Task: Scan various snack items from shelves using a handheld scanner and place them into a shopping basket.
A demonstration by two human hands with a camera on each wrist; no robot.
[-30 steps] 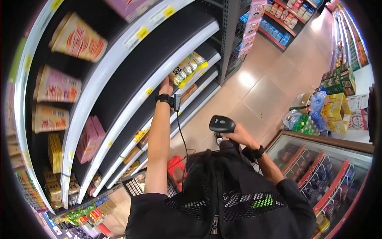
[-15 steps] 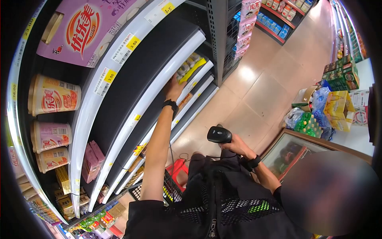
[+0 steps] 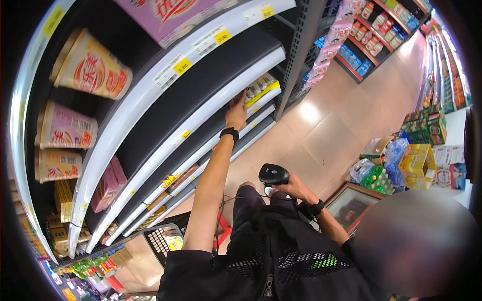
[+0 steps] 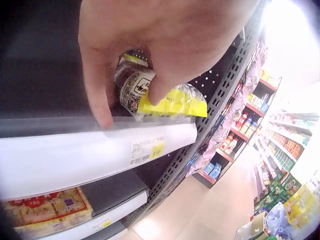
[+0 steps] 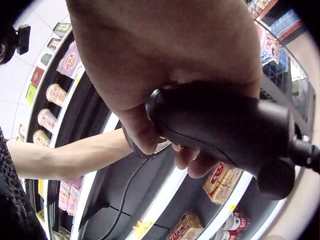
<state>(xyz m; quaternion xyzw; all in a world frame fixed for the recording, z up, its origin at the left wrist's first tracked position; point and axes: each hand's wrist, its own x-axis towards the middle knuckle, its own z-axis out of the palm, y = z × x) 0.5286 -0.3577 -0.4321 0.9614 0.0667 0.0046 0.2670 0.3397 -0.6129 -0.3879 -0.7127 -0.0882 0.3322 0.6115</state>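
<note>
Covers much of the yellow-edged packet (image 4: 172, 102) with the left hand (image 4: 170, 35); leaves price label (image 4: 147, 150) print unreadably blurred.

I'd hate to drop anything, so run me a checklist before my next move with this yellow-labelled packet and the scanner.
1. Left hand grip on clear yellow-labelled packet: ok, fingers hold it.
2. Packet clear of white shelf edge: not ok, sits behind it.
3. Right hand grip on black handheld scanner: ok.
4. Scanner close to packet: not ok, held low, away from the shelf.
</note>
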